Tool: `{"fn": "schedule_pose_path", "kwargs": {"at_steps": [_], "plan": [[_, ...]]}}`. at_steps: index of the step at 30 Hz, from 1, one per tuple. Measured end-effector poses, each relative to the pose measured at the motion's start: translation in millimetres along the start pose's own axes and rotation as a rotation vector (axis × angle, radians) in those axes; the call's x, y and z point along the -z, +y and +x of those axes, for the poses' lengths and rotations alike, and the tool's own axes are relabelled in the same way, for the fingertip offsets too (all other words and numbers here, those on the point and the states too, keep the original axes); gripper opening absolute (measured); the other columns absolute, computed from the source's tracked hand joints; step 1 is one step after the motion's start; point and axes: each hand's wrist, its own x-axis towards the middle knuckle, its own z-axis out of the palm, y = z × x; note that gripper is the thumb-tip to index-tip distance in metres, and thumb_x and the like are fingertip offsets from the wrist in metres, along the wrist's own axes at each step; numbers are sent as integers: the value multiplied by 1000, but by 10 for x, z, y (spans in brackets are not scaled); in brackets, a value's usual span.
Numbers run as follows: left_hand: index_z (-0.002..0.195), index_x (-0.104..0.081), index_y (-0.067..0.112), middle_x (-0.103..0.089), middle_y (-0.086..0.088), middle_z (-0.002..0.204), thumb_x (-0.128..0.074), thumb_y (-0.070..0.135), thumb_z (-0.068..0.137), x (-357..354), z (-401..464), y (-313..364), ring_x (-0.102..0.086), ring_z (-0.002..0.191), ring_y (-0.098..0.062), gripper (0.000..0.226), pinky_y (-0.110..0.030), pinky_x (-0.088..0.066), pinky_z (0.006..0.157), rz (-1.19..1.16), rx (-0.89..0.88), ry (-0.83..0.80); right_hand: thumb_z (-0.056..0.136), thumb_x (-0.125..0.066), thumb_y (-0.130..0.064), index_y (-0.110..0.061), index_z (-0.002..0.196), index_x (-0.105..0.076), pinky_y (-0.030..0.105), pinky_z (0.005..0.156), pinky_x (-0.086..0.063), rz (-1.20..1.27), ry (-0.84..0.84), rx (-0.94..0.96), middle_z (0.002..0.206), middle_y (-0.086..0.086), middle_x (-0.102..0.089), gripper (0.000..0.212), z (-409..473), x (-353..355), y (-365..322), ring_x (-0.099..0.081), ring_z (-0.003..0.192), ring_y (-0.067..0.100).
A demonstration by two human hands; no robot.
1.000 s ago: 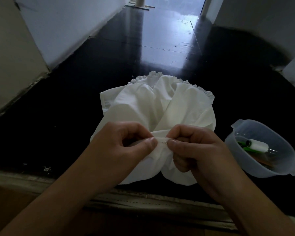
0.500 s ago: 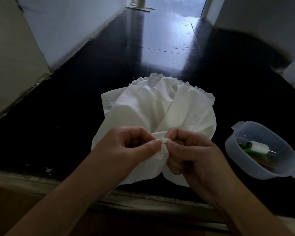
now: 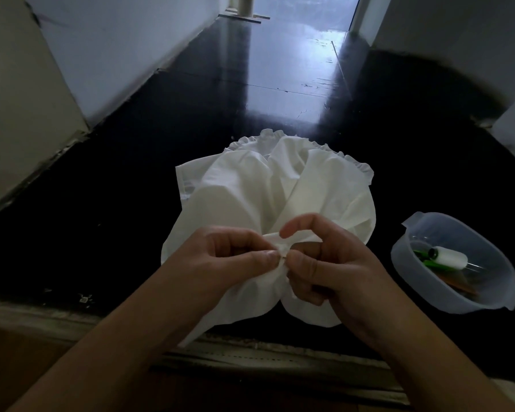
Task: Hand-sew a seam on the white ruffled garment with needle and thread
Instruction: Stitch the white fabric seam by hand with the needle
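Note:
The white ruffled garment (image 3: 268,191) lies bunched on the black floor, its frilled edge at the far side. My left hand (image 3: 229,263) pinches a small fold of the cloth between thumb and curled fingers. My right hand (image 3: 324,269) is right beside it, thumb tip against the same fold, index finger lifted and arched above it, other fingers curled under the cloth. A tiny glint of the needle (image 3: 283,257) shows between the two thumbs. The thread cannot be made out.
A translucent plastic bowl (image 3: 494,295) stands on the floor at the right, holding a white thread spool (image 3: 449,257) and green items. White walls flank the dark glossy floor. A worn threshold strip (image 3: 250,355) runs below my hands.
My right index finger has lifted off the fold and now arches above it. Both hands stayed together on the cloth; the needle's visible part has shrunk.

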Motion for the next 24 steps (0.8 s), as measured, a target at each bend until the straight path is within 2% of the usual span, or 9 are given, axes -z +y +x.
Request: {"fn": "schedule_pose_path", "kwargs": {"at_steps": [3,6,9,11,15,18,21,24], "plan": [[78,-81,17,-75,-4,78,-75,23,81,10,24,-1,-70,73,-11,9,-18,-53,63,-99,33,36,91,-69,-10,4,104,-58,34,49,-26,-54,31,32,66,13,-50,22,-21,60,-16,-39,54,23],[74,-80,18,-73,-4,75,-82,17,77,19,29,2,-70,70,-11,4,-20,-53,60,-170,55,53,94,-65,-3,6,90,-61,32,48,-28,-124,65,62,65,17,-49,11,-36,79,-16,-40,52,22],[75,-80,17,-74,-6,78,-75,22,78,28,31,-6,-70,71,-13,7,-22,-55,61,-190,63,45,93,-65,-3,1,83,-61,28,50,-31,-187,103,101,64,22,-46,11,-46,35,-14,-40,53,22],[76,-79,16,-74,-7,80,-74,24,79,34,38,-22,-70,72,-15,10,-23,-55,62,-193,63,37,94,-64,3,2,80,-60,25,50,-34,-200,130,131,62,19,-47,15,-44,-9,-7,-41,53,20],[81,-79,16,-75,-9,85,-73,29,84,22,54,-76,-71,80,-16,15,-22,-54,69,-82,25,10,93,-63,8,7,80,-58,22,50,-38,-178,152,178,58,9,-52,14,-41,-98,-3,-44,50,15],[81,-80,17,-76,-10,87,-72,28,84,25,78,-111,-71,83,-18,14,-24,-55,72,-97,12,28,95,-63,6,7,85,-62,25,51,-39,-168,136,184,64,9,-61,10,-43,-109,-32,-49,54,18],[77,-80,18,-76,-9,84,-72,25,81,19,87,-113,-72,80,-17,11,-23,-56,69,-149,11,33,92,-63,12,4,86,-64,26,51,-40,-197,148,177,69,11,-64,10,-40,-101,-42,-51,57,20],[75,-79,17,-75,-8,80,-72,21,81,-9,87,-110,-71,74,-14,10,-20,-55,64,-176,18,9,88,-65,14,0,80,-66,19,55,-43,-295,217,189,63,3,-62,17,-35,-123,-31,-54,55,10]]}}
